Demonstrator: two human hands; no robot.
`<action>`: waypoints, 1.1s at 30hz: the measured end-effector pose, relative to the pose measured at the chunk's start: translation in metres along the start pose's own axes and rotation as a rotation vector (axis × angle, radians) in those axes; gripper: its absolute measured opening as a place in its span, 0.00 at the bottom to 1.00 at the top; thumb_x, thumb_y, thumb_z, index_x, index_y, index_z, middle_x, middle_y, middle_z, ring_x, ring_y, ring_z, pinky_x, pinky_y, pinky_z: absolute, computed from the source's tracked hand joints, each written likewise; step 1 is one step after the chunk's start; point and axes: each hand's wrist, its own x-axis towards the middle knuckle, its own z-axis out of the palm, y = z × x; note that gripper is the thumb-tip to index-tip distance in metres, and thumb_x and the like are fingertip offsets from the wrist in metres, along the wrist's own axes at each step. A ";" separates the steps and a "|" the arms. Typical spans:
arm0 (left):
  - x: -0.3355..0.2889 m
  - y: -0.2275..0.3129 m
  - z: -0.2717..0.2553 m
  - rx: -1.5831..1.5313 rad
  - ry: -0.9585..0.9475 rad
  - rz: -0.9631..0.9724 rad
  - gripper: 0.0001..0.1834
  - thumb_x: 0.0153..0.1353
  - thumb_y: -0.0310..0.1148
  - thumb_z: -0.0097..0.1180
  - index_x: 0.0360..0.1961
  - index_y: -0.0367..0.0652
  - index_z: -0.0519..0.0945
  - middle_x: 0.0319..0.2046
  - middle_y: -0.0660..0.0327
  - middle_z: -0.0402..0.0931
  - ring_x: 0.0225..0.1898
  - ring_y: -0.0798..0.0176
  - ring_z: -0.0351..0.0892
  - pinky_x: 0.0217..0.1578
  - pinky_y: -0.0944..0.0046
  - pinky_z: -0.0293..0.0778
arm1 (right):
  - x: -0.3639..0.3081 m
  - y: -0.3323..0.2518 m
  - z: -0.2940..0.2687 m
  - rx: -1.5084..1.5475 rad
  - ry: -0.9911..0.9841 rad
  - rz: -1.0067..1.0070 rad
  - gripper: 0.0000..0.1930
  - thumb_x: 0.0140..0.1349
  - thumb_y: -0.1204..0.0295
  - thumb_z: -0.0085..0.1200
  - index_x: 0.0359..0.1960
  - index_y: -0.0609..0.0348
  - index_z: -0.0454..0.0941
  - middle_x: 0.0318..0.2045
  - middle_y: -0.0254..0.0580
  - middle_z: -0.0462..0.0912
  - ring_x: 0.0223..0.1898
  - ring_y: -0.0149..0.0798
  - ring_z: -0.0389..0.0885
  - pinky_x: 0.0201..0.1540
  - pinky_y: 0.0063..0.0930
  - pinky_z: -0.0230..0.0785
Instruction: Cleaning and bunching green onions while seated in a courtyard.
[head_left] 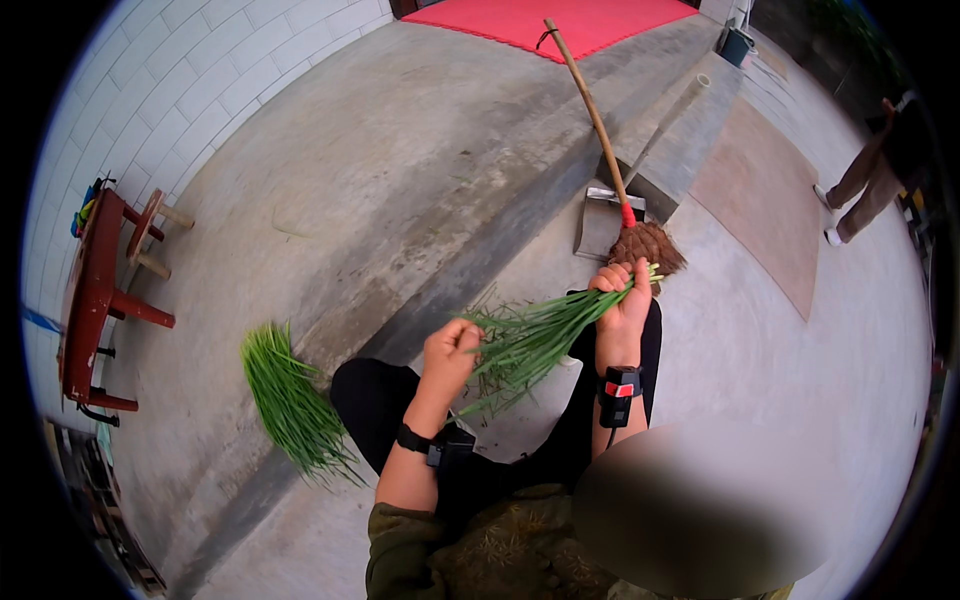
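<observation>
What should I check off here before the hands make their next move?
1. Right hand closed around the held green bunch near its pale stem ends: ok.
2. Left hand at the loose leaf end, fingers curled: ok. Whether it pinches a leaf: cannot tell.
3. Held bunch neatly aligned: not ok; its leaves fan out toward the left hand.
4. Second green bunch lying apart from both hands, on the person's left: ok.
5. Stem ends free of the broom head: cannot tell; they overlap in this view.
</observation>
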 end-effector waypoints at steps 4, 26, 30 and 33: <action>0.010 0.007 -0.014 -1.061 0.045 -0.236 0.06 0.52 0.28 0.38 0.20 0.40 0.62 0.14 0.67 0.55 0.17 0.70 0.56 0.18 0.71 0.55 | 0.011 -0.010 -0.002 0.020 0.051 -0.082 0.15 0.55 0.60 0.42 0.16 0.54 0.60 0.11 0.27 0.56 0.12 0.25 0.54 0.16 0.19 0.50; -0.023 0.068 -0.020 0.508 -0.124 0.557 0.08 0.42 0.23 0.51 0.28 0.37 0.74 0.22 0.57 0.71 0.24 0.59 0.69 0.25 0.65 0.65 | 0.017 -0.029 0.013 -0.033 0.012 -0.224 0.14 0.54 0.61 0.43 0.16 0.53 0.60 0.12 0.28 0.55 0.13 0.25 0.54 0.17 0.19 0.50; -0.020 0.065 -0.013 0.476 -0.067 0.605 0.05 0.42 0.22 0.50 0.25 0.36 0.72 0.19 0.56 0.69 0.21 0.59 0.68 0.22 0.65 0.64 | 0.016 -0.029 0.014 -0.068 0.036 -0.253 0.14 0.54 0.61 0.43 0.16 0.53 0.60 0.12 0.28 0.56 0.14 0.26 0.55 0.17 0.19 0.50; -0.017 0.063 -0.009 0.513 0.051 0.521 0.03 0.44 0.22 0.48 0.24 0.38 0.70 0.19 0.57 0.68 0.18 0.58 0.65 0.20 0.67 0.63 | 0.018 -0.026 0.013 -0.081 0.067 -0.239 0.15 0.55 0.60 0.42 0.17 0.53 0.59 0.12 0.29 0.57 0.14 0.26 0.55 0.17 0.20 0.51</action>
